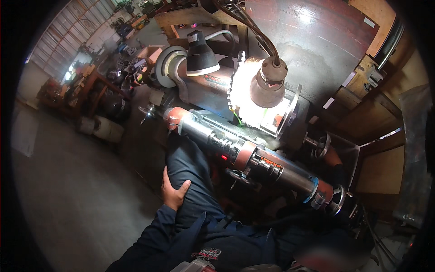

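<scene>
My left hand (174, 191) rests on my dark trouser leg (190, 174), thumb apart from the fingers, holding nothing. On the right, my right hand (334, 156) is at the rim of a metal handwheel (322, 146); its fingers are hidden in shade. Between my hands a long machine slide (204, 134) with round steel bars and red-brown end collars runs diagonally. A smaller handwheel (244, 177) sits on its near side, and another handwheel (339, 200) is at its right end. A small red light (224, 157) glows near the middle.
A black lamp (202, 56) and a beige lamp (269, 84) hang over the machine, lighting its centre harshly. A pale round disc (168, 68) stands at its far left. Wooden panels (380, 167) border the right side. Cluttered benches (88, 90) stand at the far left beyond grey floor (81, 181).
</scene>
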A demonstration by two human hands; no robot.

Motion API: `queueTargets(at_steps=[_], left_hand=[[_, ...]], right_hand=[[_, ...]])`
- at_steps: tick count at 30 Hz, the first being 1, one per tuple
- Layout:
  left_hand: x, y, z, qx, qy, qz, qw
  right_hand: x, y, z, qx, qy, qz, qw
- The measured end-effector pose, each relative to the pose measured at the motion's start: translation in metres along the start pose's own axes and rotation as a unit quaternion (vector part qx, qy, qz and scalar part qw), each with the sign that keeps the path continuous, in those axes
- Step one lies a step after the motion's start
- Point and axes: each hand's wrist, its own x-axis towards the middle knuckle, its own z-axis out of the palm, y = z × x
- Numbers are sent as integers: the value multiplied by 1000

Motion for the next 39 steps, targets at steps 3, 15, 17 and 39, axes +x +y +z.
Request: queueTargets(at_steps=[3,15,17,39], left_hand=[[0,4,1,0,-1,-6,1000],[1,1,-1,1,5,4,1000],[1,2,-1,-4,4,4,1000],[0,-1,0,3,3,-8,1000]], right_hand=[[5,-3,-11,-10,4,-4,1000],[7,-62,-52,-38,47,-34,998],[6,-62,-56,-44,74,-37,996],[-88,-129,-45,-7,56,-21,998]])
